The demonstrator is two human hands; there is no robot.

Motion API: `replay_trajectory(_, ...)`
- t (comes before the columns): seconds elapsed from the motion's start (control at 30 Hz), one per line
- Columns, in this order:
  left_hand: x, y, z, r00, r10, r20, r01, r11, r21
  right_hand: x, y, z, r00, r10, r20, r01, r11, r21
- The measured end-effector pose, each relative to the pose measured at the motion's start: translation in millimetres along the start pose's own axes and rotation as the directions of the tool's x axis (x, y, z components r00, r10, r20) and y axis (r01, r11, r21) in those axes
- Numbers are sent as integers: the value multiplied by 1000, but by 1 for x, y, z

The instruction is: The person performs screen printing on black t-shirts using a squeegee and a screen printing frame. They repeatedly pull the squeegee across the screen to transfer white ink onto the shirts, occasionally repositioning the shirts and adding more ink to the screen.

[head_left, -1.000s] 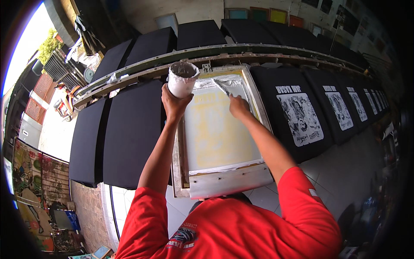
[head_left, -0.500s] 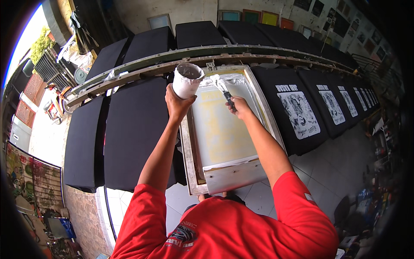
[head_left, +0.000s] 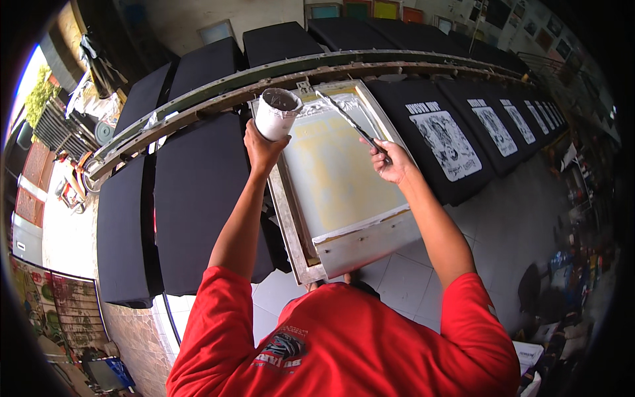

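My left hand (head_left: 266,147) is wrapped round a white tub (head_left: 276,124), its open top tilted a little and its rim smeared with white ink. In my right hand (head_left: 391,163) is a spatula (head_left: 354,124) by its dark handle, the whitish blade turned nearly edge-on and pointing up and left. Both are above a screen printing frame (head_left: 305,261), whose pale mesh (head_left: 337,175) shows a yellowish pattern. Thick white ink (head_left: 331,106) lies along the mesh's far end. A wide silver metal panel (head_left: 367,243) lies across the frame's near end.
Black shirts on boards stand left (head_left: 205,198) and right (head_left: 436,142) of the frame; those on the right bear white prints. A long metal rail (head_left: 218,112) runs behind, with more black shirts (head_left: 278,45) beyond it. Grey floor tiles (head_left: 410,274) show nearby.
My right hand has moved right and nearer to me, and the spatula has turned from blade face showing to edge-on. The tub stays in my left hand. The whole view has shifted slightly.
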State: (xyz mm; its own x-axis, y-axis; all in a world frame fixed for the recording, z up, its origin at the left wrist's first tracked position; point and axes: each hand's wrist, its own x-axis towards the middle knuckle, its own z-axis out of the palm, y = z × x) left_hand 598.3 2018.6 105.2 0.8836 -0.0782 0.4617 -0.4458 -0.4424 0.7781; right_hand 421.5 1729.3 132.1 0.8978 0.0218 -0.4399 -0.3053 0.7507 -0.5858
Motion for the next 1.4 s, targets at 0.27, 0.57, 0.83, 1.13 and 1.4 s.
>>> replay_trajectory(0.27, -31, 1, 1, 992, 95, 89, -100, 994, 53, -117, -1, 22, 981, -189, -38, 162, 916, -367)
replay_trajectory(0.57, -75, 16, 26, 940, 307, 151, -316, 948, 36, -189, -18, 91, 946, -318, 61, 80, 47, -996)
replay_trajectory(0.83, -89, 67, 34, 919, 313, 239, -250, 932, -263, -176, -39, 117, 718, -264, 644, 63, -897, -438)
replay_trajectory(1.13, -126, 82, 53, 877, 86, 473, 262, 739, -621, -169, -67, 153, 616, -295, 731, 143, -870, -471)
replay_trajectory(1.4, -125, 98, 52, 795, 204, 571, 330, 645, -689, -196, -62, 159, 404, -441, 802, 402, -702, -588)
